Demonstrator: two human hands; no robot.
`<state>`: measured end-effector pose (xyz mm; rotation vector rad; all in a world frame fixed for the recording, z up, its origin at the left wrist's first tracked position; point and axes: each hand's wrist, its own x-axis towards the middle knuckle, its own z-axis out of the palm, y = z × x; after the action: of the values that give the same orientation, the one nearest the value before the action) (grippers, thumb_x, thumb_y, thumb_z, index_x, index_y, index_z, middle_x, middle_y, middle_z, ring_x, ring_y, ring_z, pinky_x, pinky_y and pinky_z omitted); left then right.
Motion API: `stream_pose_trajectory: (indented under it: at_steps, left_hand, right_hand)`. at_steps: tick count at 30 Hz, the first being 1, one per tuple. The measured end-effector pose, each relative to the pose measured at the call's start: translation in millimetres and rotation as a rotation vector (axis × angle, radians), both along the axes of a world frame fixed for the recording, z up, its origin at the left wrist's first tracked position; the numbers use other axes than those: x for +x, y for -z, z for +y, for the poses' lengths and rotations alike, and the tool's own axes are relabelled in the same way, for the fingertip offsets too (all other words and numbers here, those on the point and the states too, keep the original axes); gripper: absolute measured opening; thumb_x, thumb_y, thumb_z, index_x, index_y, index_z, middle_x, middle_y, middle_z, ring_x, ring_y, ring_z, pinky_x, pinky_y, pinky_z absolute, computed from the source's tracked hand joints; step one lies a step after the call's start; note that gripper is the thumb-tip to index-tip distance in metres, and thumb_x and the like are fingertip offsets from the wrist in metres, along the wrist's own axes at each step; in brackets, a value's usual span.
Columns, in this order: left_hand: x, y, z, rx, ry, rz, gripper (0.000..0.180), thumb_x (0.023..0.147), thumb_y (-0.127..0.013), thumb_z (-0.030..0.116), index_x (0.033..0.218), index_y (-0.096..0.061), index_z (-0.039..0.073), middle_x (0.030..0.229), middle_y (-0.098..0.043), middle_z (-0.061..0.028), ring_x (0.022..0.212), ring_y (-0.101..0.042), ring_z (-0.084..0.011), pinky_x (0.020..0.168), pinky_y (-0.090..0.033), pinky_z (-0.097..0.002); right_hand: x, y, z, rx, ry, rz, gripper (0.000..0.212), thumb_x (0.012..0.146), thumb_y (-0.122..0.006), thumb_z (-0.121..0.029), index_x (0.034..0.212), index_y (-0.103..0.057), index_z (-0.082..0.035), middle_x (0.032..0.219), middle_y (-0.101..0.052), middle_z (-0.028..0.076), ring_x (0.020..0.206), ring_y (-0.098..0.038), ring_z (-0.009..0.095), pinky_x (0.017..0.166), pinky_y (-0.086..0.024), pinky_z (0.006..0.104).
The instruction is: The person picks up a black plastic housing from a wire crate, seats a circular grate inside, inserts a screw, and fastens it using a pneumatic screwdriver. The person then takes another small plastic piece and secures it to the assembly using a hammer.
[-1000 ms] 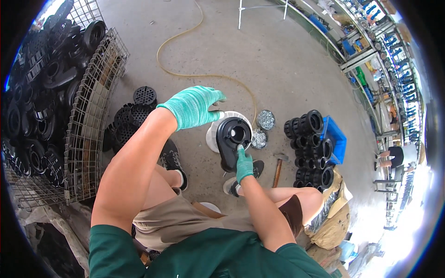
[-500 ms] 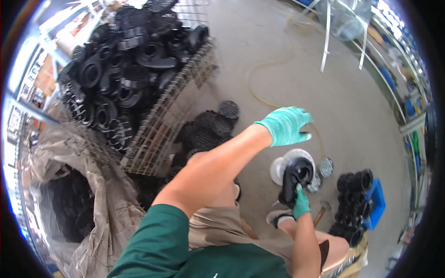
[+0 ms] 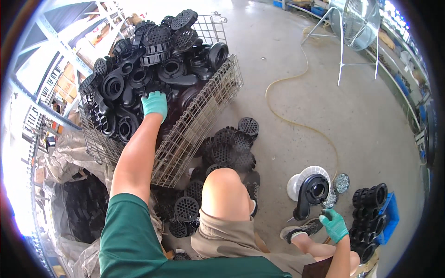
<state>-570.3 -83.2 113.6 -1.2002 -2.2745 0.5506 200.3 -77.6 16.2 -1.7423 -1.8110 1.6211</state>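
Observation:
My left hand (image 3: 155, 104), in a green glove, reaches onto a heap of black plastic parts in a wire basket (image 3: 211, 109). Its fingers are apart and touch the parts next to a round slotted piece; no grip shows. Low on the right, my gloved right hand (image 3: 334, 224) has its fingers loosely bent and apart, with nothing visible in them. Just beyond it, a black snail-shaped housing (image 3: 303, 204) with a round opening rests on a white round stand (image 3: 294, 186). Two speckled grey discs (image 3: 342, 183) lie beside the stand.
Black perforated round grates (image 3: 227, 146) are piled on the floor beside the basket. Black rings (image 3: 368, 213) stand stacked by a blue crate (image 3: 390, 217) at the right. A sack (image 3: 97, 173) of dark parts stands at the left. A yellowish hose (image 3: 301, 124) runs toward a fan (image 3: 354, 23).
My left hand has swung left from above the stand to the heap in the basket. My right hand has let go of the black housing and drawn back slightly. The view has shifted.

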Motion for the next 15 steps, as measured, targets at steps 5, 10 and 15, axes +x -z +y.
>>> stream_pose_trajectory:
  at_steps: [5,10,15]
  left_hand:
    - [21.0,-24.0,18.3,-0.065,-0.010,0.015,0.031,0.088,-0.069,0.021,0.118,-0.065,0.015,0.118,-0.065,-0.0077,0.117,-0.061,-0.0286,0.092,-0.051,-0.0492]
    - [27.8,-46.5,21.0,0.708,0.331,-0.886,0.051,0.089,-0.079,0.032,0.123,-0.058,0.000,0.112,-0.069,-0.0147,0.095,-0.068,-0.0250,0.087,-0.055,-0.0376]
    - [249.0,-97.5,43.7,0.610,0.422,-1.983,0.057,0.092,-0.078,0.032,0.133,-0.054,0.002,0.116,-0.065,-0.0065,0.095,-0.066,-0.0163,0.084,-0.058,-0.0346]
  right_hand:
    - [-0.8,-18.3,-9.7,-0.002,-0.096,-0.119,0.047,0.092,-0.074,-0.020,0.131,-0.061,0.003,0.113,-0.073,0.018,0.100,-0.069,0.020,0.089,-0.055,0.0338]
    - [-15.9,-21.3,-12.1,0.021,-0.088,0.064,0.053,0.091,-0.075,-0.015,0.138,-0.057,-0.001,0.118,-0.071,0.015,0.103,-0.068,0.019,0.091,-0.055,0.0333]
    - [-60.2,-93.2,7.1,0.215,0.114,0.372,0.087,0.085,-0.073,-0.001,0.160,-0.030,-0.012,0.123,-0.063,0.009,0.096,-0.062,0.015,0.087,-0.054,0.0311]
